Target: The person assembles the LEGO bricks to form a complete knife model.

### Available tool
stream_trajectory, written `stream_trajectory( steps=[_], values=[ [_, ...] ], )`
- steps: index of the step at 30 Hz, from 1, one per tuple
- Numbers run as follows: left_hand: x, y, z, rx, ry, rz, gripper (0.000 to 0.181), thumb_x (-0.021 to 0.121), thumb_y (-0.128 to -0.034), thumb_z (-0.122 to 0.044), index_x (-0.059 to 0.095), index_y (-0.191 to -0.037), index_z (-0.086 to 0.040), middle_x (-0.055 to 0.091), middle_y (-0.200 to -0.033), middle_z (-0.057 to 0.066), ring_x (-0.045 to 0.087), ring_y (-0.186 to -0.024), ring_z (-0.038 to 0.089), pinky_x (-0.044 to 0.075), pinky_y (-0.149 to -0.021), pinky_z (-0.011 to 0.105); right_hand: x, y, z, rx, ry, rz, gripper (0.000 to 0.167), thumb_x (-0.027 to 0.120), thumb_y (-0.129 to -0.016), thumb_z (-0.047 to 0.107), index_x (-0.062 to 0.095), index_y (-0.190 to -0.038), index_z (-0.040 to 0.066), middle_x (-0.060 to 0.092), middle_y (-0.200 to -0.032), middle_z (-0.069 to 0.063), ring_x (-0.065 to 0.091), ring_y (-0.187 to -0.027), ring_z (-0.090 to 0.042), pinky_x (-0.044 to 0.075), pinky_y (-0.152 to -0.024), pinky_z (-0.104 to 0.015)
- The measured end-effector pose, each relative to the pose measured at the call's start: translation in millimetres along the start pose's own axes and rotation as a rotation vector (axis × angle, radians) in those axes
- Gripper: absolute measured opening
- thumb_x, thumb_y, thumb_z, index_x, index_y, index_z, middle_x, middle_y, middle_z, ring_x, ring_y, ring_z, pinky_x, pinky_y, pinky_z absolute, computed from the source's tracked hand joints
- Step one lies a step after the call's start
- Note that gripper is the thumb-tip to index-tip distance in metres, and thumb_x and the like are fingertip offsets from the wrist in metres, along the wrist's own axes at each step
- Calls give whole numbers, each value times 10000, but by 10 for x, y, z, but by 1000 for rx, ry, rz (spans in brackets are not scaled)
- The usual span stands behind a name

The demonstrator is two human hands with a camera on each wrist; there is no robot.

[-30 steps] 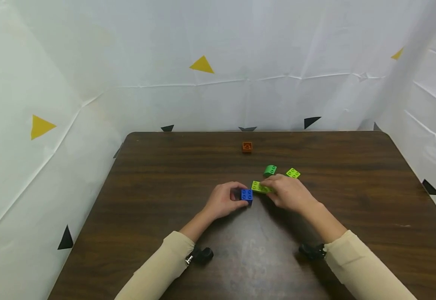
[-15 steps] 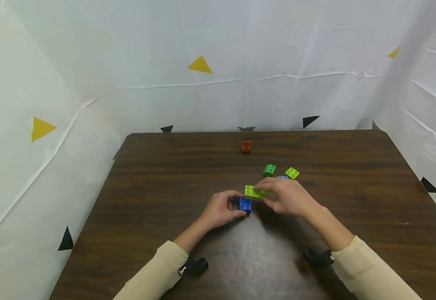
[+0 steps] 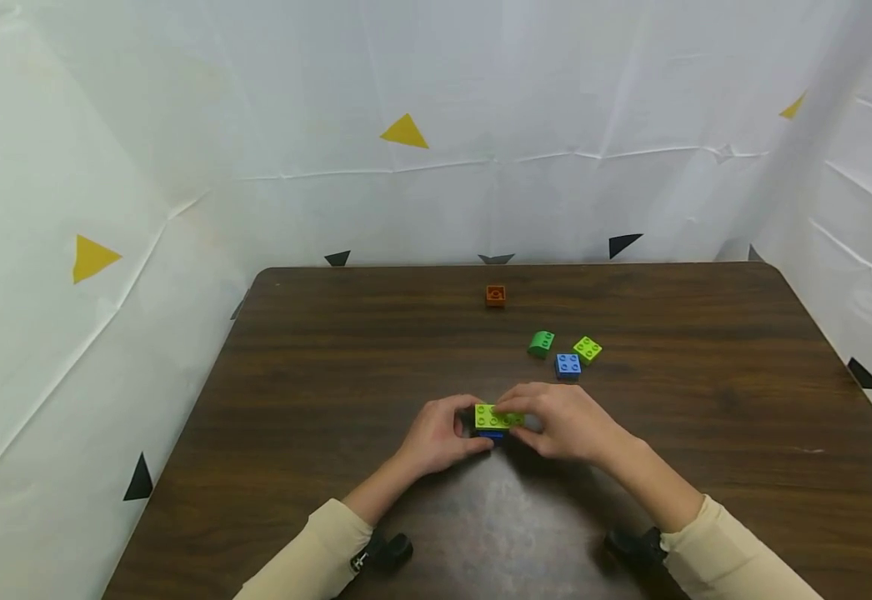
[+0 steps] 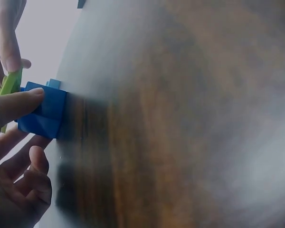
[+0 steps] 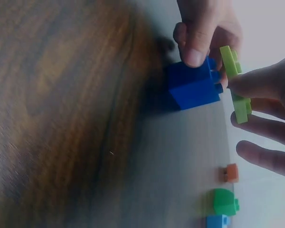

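Observation:
The left hand [image 3: 436,435] grips a dark blue brick [image 3: 492,436] between thumb and fingers, low on the table. Over that brick the right hand [image 3: 567,421] pinches a flat lime brick [image 3: 487,417], which hides most of the blue one in the head view. In the right wrist view a narrow gap shows between the lime brick [image 5: 236,88] and the studs of the blue brick [image 5: 192,88]. From the left wrist view, the blue brick [image 4: 47,111] stands beside the lime piece [image 4: 10,84].
Beyond the hands lie a light blue brick [image 3: 568,365], a lime brick [image 3: 588,350] and a green curved brick [image 3: 541,343]. An orange brick [image 3: 495,296] sits farther back on the wooden table [image 3: 346,333]. White sheeting [image 3: 293,100] surrounds the table's back and sides.
Both hands have come nearer the person. The right hand has carried the lime brick left, from beside the dark blue brick to over it. The light blue brick, hidden at first, is in view.

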State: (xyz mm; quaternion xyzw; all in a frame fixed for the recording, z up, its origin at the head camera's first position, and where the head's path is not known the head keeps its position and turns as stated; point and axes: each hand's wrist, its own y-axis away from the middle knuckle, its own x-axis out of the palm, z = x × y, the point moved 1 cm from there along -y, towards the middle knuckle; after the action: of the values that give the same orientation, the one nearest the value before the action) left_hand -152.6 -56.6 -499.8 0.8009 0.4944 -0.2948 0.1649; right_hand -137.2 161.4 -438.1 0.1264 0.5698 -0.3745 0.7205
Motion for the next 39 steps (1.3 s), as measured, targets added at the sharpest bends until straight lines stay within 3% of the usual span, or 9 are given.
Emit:
stream_trajectory(
  steps=[9,18,27,39],
  values=[
    [42,73,-18,36,-48,-28,394,870,-747,-333,717,-1100,-247,544,-710,-100,469,-567,52,374,-501,231,97,34,74,-32,-18,-30,306,811,-806,191,746,-1103,158,680,-1095,69,656,-908,-85,544,-694,-317],
    [27,125,-41,58,-58,-38,393,860,-758,-351,717,-1110,-250,552,-723,-112,465,-575,42,372,-505,229,112,39,125,-27,-15,-28,301,813,-814,217,751,-1104,169,680,-1103,82,657,-929,-82,546,-703,-312],
    [28,169,-52,120,-80,-48,402,862,-759,-339,723,-1124,-244,550,-704,-124,452,-544,23,364,-494,216,130,65,157,-32,-20,-15,310,805,-823,205,748,-1126,172,683,-1120,59,667,-888,-93,548,-683,-320],
    [33,184,-62,96,-92,-49,393,854,-763,-360,716,-1126,-297,559,-683,-141,464,-532,34,371,-494,230,130,76,190,-34,46,-10,318,802,-822,170,756,-1136,169,685,-1102,61,672,-829,-96,540,-648,-302]
  ],
)
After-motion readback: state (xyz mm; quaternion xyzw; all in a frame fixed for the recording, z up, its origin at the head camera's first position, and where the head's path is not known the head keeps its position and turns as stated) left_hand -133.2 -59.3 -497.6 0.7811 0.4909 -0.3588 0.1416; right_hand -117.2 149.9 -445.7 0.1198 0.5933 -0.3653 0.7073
